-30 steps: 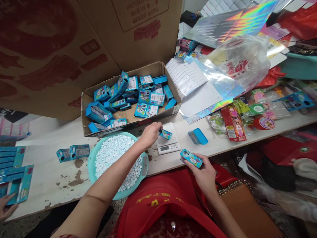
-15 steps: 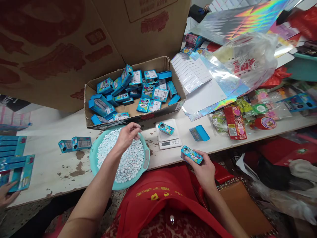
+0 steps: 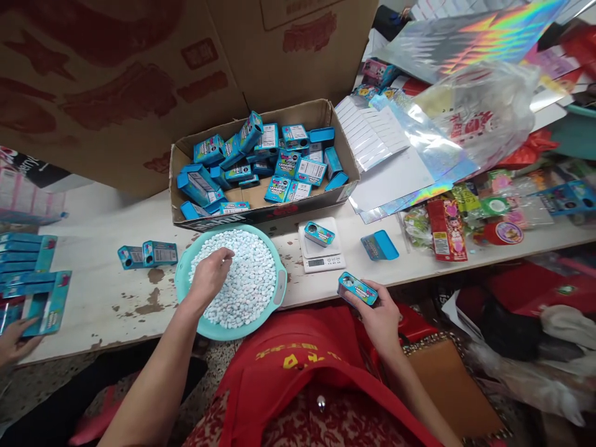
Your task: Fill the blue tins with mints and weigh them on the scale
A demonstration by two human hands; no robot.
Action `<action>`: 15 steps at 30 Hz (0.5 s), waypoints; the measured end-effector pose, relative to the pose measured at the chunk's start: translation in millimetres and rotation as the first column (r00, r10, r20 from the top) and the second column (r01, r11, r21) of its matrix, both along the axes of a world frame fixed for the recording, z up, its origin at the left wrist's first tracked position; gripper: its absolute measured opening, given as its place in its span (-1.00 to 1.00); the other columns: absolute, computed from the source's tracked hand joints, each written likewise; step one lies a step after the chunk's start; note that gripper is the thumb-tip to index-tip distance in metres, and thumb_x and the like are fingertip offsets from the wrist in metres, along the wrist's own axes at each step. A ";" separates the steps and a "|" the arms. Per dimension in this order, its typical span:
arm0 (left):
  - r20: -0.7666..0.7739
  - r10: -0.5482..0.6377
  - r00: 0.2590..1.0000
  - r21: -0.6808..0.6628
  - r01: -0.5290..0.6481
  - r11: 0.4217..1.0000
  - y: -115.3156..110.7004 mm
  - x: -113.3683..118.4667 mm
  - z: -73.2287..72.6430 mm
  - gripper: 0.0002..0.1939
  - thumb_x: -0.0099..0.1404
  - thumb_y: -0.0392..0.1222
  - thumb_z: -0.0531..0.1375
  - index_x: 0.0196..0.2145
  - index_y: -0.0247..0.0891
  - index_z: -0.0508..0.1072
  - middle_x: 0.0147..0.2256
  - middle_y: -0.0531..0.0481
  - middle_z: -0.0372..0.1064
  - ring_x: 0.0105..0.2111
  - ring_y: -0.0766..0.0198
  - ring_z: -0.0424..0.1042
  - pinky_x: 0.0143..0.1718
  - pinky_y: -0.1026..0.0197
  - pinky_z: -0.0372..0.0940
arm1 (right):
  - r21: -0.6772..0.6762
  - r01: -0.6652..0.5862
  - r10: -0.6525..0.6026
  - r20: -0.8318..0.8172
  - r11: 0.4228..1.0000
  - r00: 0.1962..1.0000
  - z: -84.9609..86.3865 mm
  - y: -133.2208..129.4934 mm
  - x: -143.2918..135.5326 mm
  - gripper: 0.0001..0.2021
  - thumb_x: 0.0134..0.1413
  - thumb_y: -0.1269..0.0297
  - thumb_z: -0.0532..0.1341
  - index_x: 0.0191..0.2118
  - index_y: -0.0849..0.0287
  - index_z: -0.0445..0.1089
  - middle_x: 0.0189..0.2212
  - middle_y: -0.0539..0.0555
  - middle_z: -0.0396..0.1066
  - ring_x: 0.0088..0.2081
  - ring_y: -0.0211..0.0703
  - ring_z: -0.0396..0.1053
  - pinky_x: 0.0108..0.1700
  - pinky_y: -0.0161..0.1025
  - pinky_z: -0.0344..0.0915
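My left hand is over the turquoise colander-like basin full of small pale candies. Its fingers are curled together, and whatever they may hold is hidden. In my right hand is a blue candy tin, tilted, with a round window on top showing white inside. A similar tin rests on the white digital scale between my hands. Right of the scale lies an open, empty-looking blue tin part.
A cardboard tray of blue tins stands behind the basin, against a large carton. Two tins sit to the left. At far left, another person's hand touches blue packages. Shiny sheets and candy packets lie right.
My left hand has moved left and back over the candies, its fingers curled in. My right hand still holds the tin. The whole view has shifted slightly.
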State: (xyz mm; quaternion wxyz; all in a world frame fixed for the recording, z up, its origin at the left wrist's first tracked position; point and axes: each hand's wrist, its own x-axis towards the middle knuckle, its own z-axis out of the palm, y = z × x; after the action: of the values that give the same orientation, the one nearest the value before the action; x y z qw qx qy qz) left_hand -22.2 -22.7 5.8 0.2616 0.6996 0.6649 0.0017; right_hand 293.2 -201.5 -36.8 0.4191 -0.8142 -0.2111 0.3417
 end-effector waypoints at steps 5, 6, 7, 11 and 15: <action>0.001 0.024 1.000 -0.011 -0.024 1.000 1.8 -1.9 -0.9 -0.78 0.16 -0.05 0.05 -0.31 -0.18 0.39 -0.34 -0.01 0.47 -0.45 0.19 0.43 -0.36 0.20 0.21 | 0.006 0.024 -0.024 -0.004 1.000 1.000 -5.5 -6.2 2.0 -0.46 -0.37 -0.04 0.41 -0.22 0.19 0.45 -0.30 0.11 0.48 -0.28 -0.05 0.40 -0.15 -0.08 0.34; 0.041 0.049 0.998 -0.035 -0.047 0.998 3.0 -0.3 -0.4 -0.78 0.16 -0.03 0.07 -0.33 -0.17 0.39 -0.36 0.00 0.46 -0.47 0.21 0.42 -0.38 0.22 0.21 | 0.006 0.030 -0.030 -0.005 1.000 1.000 -6.4 -6.9 2.6 -0.46 -0.37 -0.04 0.41 -0.22 0.19 0.45 -0.29 0.11 0.49 -0.28 -0.04 0.40 -0.15 -0.08 0.34; 0.094 0.075 0.993 -0.065 -0.069 0.995 4.5 2.9 0.2 -0.78 0.15 -0.01 0.09 -0.34 -0.17 0.38 -0.39 0.02 0.44 -0.50 0.22 0.41 -0.41 0.23 0.21 | 0.004 0.037 -0.037 -0.007 0.999 0.999 -6.9 -7.3 3.1 -0.46 -0.37 -0.04 0.41 -0.22 0.19 0.46 -0.30 0.11 0.49 -0.28 -0.04 0.40 -0.15 -0.08 0.33; 0.326 0.074 0.942 -0.148 -0.027 0.989 15.0 34.3 1.2 -0.81 0.09 -0.04 0.15 -0.39 -0.19 0.38 -0.52 0.07 0.34 -0.52 0.25 0.35 -0.41 0.24 0.22 | 0.004 0.063 -0.063 -0.026 0.998 0.998 -6.6 -5.7 3.5 -0.44 -0.39 -0.04 0.42 -0.22 0.20 0.46 -0.32 0.10 0.48 -0.30 -0.05 0.39 -0.17 -0.08 0.34; 0.415 -0.094 0.905 -0.106 0.150 0.983 27.5 82.7 -2.1 -0.85 0.09 -0.13 0.13 -0.39 -0.20 0.41 -0.51 0.07 0.34 -0.48 0.27 0.31 -0.40 0.25 0.20 | 0.016 0.081 -0.081 -0.030 0.997 0.996 -3.7 -3.1 4.0 -0.46 -0.38 -0.03 0.42 -0.22 0.19 0.46 -0.32 0.09 0.48 -0.31 -0.06 0.39 -0.18 -0.09 0.35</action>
State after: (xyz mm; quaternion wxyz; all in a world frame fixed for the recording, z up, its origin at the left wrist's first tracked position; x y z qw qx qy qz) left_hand 60.5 4.8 3.7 0.4409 0.7048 0.5490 0.0862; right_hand 297.2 -204.7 -40.5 0.4428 -0.8134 -0.1746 0.3345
